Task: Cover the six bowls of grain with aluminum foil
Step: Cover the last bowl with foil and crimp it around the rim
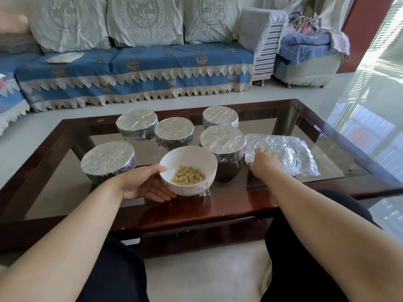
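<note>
A white bowl (192, 159) with pale grain in its bottom stands uncovered near the table's front edge. My left hand (142, 184) cups its left side, thumb on the rim and fingers under the base. Several foil-covered bowls surround it: one at the left (108, 159), one just right of it (222, 139), and three behind (137, 123) (174, 130) (220, 116). A crinkled loose foil sheet (287, 151) lies flat at the right. My right hand (265, 161) rests on that sheet's near-left corner, where the foil edge is folded up; its fingertips are hidden.
The bowls stand on a glass-topped coffee table with a dark wooden frame (218, 212). A blue-covered sofa (135, 70) runs behind it and an armchair (305, 62) stands at the back right. My knees sit against the table's front edge.
</note>
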`<state>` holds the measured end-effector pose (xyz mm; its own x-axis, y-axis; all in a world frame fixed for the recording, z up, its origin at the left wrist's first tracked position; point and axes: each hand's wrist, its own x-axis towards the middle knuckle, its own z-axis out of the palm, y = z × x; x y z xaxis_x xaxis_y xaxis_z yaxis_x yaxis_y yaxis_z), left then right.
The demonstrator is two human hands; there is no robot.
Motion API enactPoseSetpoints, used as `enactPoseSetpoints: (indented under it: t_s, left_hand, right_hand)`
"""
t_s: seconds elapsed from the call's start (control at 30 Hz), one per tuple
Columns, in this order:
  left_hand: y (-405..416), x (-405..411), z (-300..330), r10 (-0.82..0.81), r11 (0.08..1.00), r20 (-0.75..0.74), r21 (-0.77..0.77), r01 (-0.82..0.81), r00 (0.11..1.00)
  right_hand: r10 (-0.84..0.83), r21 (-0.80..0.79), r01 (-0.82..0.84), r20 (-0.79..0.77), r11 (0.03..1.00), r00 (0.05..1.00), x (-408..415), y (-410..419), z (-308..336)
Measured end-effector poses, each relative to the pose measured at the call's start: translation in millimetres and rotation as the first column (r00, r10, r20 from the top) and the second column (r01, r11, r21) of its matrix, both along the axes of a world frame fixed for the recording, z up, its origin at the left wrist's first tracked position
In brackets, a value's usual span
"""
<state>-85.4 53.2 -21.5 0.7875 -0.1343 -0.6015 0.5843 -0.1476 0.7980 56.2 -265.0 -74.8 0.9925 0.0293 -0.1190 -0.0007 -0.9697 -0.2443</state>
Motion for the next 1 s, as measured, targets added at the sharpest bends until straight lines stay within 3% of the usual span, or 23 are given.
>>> enactPoseSetpoints:
  t_s: [0.13, 0.27, 0.33, 0.47, 0.57, 0.67, 0.73, 0.83, 0.9, 1.0]
  left_hand:
    - [0.4, 0.5, -6.1, -0.025, 0.998, -0.011, 0.055, 0.025, 1.0]
    - [7.3, 3.2, -8.7, -0.037, 0.996, -0.032, 0.082, 0.04, 0.999]
    - [9.5, 3.9, -7.9, -0.043, 0.994, -0.038, 0.103, 0.046, 0.998]
    - [13.2, 4.6, -7.4, -0.035, 0.979, -0.024, 0.198, 0.039, 0.999]
    - [15.9, 5.1, -7.9, -0.013, 0.954, 0.013, 0.301, 0.009, 1.0]
    - [15.1, 3.9, -5.1, -0.003, 0.892, 0.137, 0.449, -0.059, 0.991]
    - [14.1, 5.5, -5.5, -0.042, 0.854, 0.287, 0.508, -0.115, 0.957]
    - [7.3, 5.3, -1.8, 0.019, 0.842, 0.506, 0.457, -0.287, 0.862]
    - [0.8, 4.3, 3.0, 0.14, 0.867, 0.587, 0.316, -0.385, 0.797]
    - [1.4, 1.7, 5.8, 0.422, 0.877, 0.506, -0.015, -0.481, 0.752]
  right_hand:
    - [-0.009, -0.003, 0.01, 0.064, 1.0, 0.998, -6.0, 0.1, 4.4]
    - [-0.134, 0.077, 0.123, 0.175, 0.989, 0.975, -7.1, -2.6, 16.8]
    - [-0.248, 0.206, 0.204, 0.215, 0.957, 0.945, -5.5, -5.2, 24.4]
    - [-0.46, 0.511, 0.313, 0.191, 0.801, 0.867, -3.1, -7.5, 40.9]
    - [-0.532, 0.684, 0.25, 0.235, 0.685, 0.814, -6.4, -2.1, 50.1]
    - [-0.529, 0.808, 0.027, 0.36, 0.589, 0.769, -13.7, 11.6, 57.6]
    - [-0.416, 0.743, -0.195, 0.549, 0.64, 0.725, -24.4, 24.9, 59.5]
    - [-0.061, 0.421, -0.579, 0.841, 0.698, 0.538, -48.9, 49.7, 56.4]
    - [0.201, 0.169, -0.737, 0.901, 0.654, 0.385, -67.6, 67.2, 49.3]
    - [0.473, -0.069, -0.827, 0.845, 0.558, 0.249, -89.5, 88.3, 26.7]
